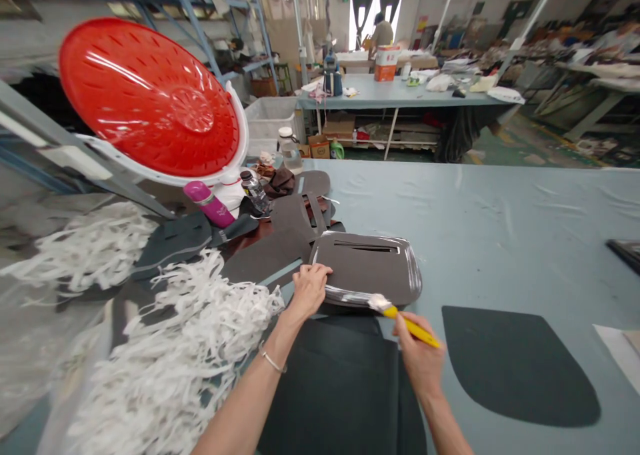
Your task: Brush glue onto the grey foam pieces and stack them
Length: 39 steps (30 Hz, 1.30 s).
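Observation:
My left hand [310, 287] rests on the near left corner of a dark grey cut panel [367, 265] with a slot near its far edge, fingers curled onto it. The panel's rim shines with wet glue. My right hand [423, 358] grips a yellow-handled brush [407, 323]. Its bristles touch the panel's near edge. The panel lies on top of a stack of similar dark pieces [335, 388] in front of me.
A separate dark panel [517, 368] lies to the right on the grey-blue table [500, 208]. White paper strips [165, 355] pile up at left. Behind them are a red fan [150, 98], a pink bottle [209, 203] and a water bottle [255, 189]. A person stands far back.

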Available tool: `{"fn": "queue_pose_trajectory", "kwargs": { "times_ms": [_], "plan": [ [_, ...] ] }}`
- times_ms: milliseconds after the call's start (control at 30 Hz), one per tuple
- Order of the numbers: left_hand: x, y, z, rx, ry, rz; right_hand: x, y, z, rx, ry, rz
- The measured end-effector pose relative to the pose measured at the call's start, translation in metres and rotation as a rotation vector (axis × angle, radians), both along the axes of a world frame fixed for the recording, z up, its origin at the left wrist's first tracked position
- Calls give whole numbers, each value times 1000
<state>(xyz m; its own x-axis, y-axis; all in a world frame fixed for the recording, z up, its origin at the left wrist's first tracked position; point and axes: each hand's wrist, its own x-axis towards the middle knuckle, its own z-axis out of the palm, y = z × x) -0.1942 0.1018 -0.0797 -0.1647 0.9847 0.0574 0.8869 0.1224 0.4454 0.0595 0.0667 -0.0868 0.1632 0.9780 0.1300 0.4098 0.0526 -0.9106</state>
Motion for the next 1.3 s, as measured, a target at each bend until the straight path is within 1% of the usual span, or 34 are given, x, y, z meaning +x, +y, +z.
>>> {"fn": "queue_pose_trajectory", "kwargs": {
  "times_ms": [67, 100, 133, 167, 200, 233, 267, 300, 367, 433, 467, 500, 533, 567, 600, 633, 667, 733, 767, 800, 833, 867, 900, 1000, 1033, 1067, 1100, 1133, 1167, 1233, 1300],
  "plan": [
    [6, -4, -1, 21, 41, 3, 50, 0, 4, 9, -93, -196],
    [9, -6, -1, 34, 57, 7, 68, 3, 7, 11, -124, -281],
    [13, -8, -1, 47, 69, 14, 80, 7, 12, 17, -144, -348],
    [16, -9, 0, 58, 78, 25, 84, 13, 16, 24, -145, -387],
    [20, -10, 1, 68, 85, 42, 80, 20, 21, 34, -128, -397],
    [24, -11, 2, 76, 91, 60, 69, 29, 26, 52, -97, -384],
    [30, -11, 3, 88, 96, 76, 51, 39, 29, 75, -59, -349],
    [35, -11, 4, 102, 100, 84, 28, 49, 32, 101, -14, -298],
    [49, -10, 5, 129, 100, 66, -29, 68, 35, 145, 82, -164],
    [62, -10, 3, 132, 105, 27, -85, 83, 32, 178, 158, 5],
    [67, -10, 2, 123, 111, 18, -108, 89, 29, 185, 173, 97],
    [72, -11, 0, 110, 120, 18, -124, 94, 24, 186, 173, 171],
    [75, -11, -1, 101, 128, 24, -131, 98, 19, 179, 159, 222],
    [77, -12, -3, 100, 131, 35, -131, 102, 14, 169, 130, 242],
    [79, -14, -4, 104, 129, 41, -122, 105, 9, 160, 92, 221],
    [79, -15, -5, 114, 123, 42, -106, 109, 5, 154, 49, 158],
    [79, -16, -7, 125, 113, 40, -86, 113, 2, 152, 4, 63],
    [80, -18, -9, 141, 94, 41, -45, 121, 1, 160, -77, -182],
    [81, -18, -11, 146, 90, 44, -30, 125, 3, 166, -101, -281],
    [82, -18, -12, 149, 90, 49, -23, 128, 6, 178, -110, -345],
    [84, -18, -13, 149, 93, 55, -24, 130, 9, 193, -104, -359],
    [85, -18, -14, 149, 99, 60, -32, 132, 12, 210, -88, -320],
    [87, -17, -15, 147, 107, 66, -47, 132, 15, 225, -63, -237],
    [90, -15, -15, 131, 127, 75, -103, 131, 17, 236, -3, 86],
    [90, -15, -15, 126, 132, 79, -115, 132, 15, 228, -2, 160],
    [90, -15, -15, 123, 136, 84, -121, 134, 12, 216, -12, 198],
    [89, -15, -16, 122, 137, 88, -118, 136, 9, 203, -30, 201],
    [89, -15, -16, 124, 135, 91, -109, 139, 5, 190, -52, 170],
    [88, -15, -16, 129, 131, 94, -93, 143, 1, 178, -74, 112],
    [87, -15, -15, 139, 119, 90, -51, 151, -2, 167, -124, -45],
    [88, -14, -12, 144, 109, 94, -12, 157, 1, 180, -182, -199]
  ]
}}
